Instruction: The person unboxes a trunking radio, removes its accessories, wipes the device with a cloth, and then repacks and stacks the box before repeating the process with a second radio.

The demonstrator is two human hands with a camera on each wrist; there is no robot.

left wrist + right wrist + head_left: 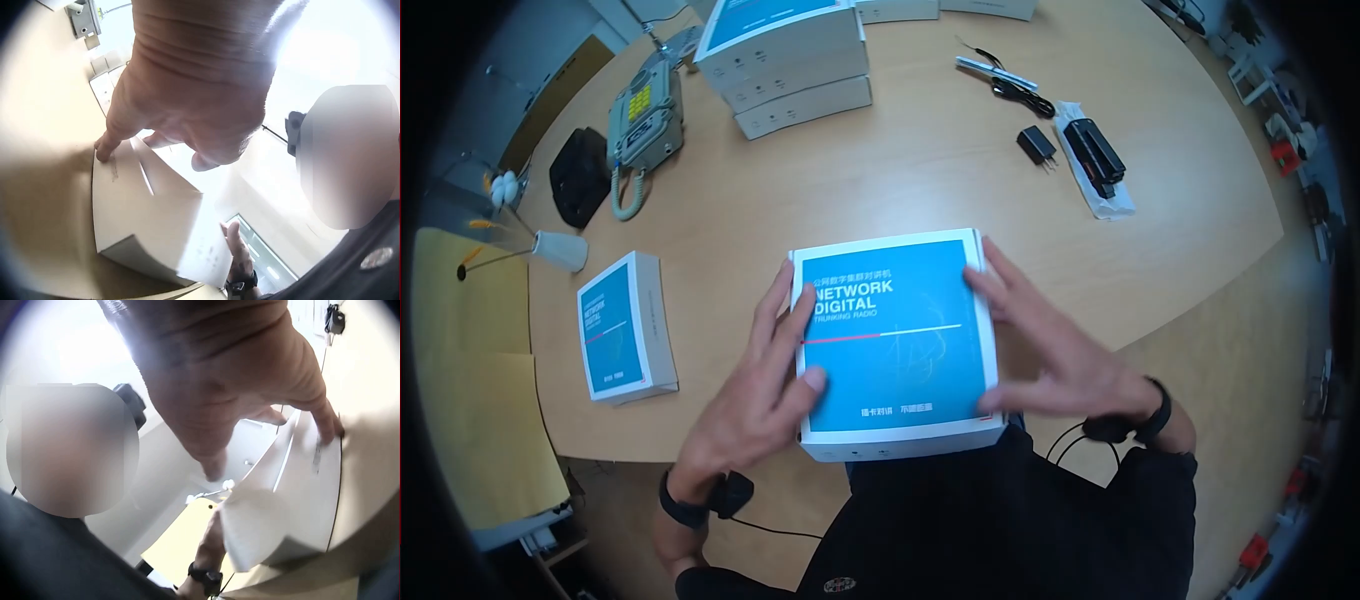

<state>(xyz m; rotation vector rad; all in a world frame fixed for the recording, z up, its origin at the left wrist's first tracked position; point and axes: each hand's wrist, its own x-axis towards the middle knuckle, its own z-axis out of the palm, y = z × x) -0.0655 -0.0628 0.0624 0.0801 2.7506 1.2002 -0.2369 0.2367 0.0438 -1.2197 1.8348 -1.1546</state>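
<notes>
A white box with a blue top (890, 350), printed NETWORK DIGITAL TRUNKING RADIO, sits at the near table edge in front of the person. My left hand (752, 405) holds its left side, thumb over the near left part of the top. On the opposite side my right hand (1055, 345) grips the box, one finger at the far right corner and the thumb by the near right corner. In the left wrist view, fingers (107, 147) lie against the white side wall (150, 219). A narrow slit runs along the upper side of the box (281, 500) in the right wrist view.
A similar smaller-looking box (615, 330) lies at the left. Stacked boxes (800, 95), a telephone (645, 115) and a black pouch (580, 178) stand farther back. Toward the right are a plug adapter (1036, 146), a coiled cable (1022, 96) and a black device (1094, 157) on white wrapping.
</notes>
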